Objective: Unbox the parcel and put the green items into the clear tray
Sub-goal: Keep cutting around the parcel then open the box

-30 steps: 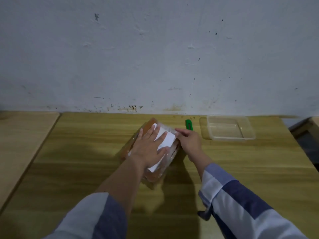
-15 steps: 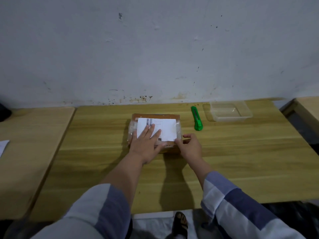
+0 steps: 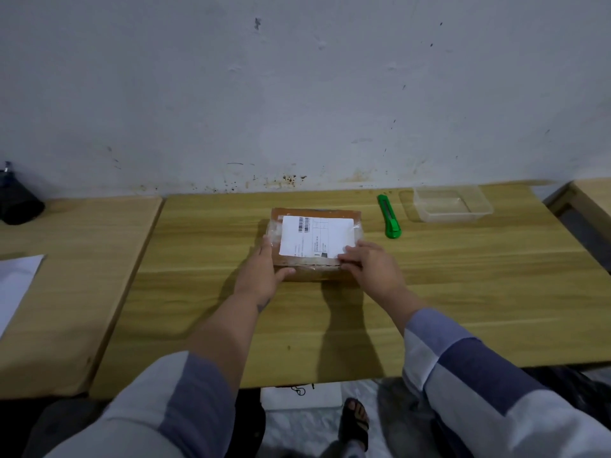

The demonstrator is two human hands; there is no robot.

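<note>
The parcel point(image 3: 315, 241) lies sealed mid-table point(image 3: 211, 312), left hand point(image 3: 261, 276) cupping its near-left corner, right hand point(image 3: 372, 267) pinching its near-right edge, while the green cutter point(image 3: 389, 221), long axis running toward the wall, sits at two o'clock, nearer the right hand, just left of the clear tray point(image 3: 453, 206).

The parcel point(image 3: 315, 242) is brown under shiny clear tape, its label point(image 3: 315, 239) white with black barcodes; right of it a bright green cutter point(image 3: 389, 221); the far-right tray point(image 3: 453, 203) is clear; the table point(image 3: 429, 292) pale yellow wood; sleeves point(image 3: 463, 365) banded blue and white.
</note>
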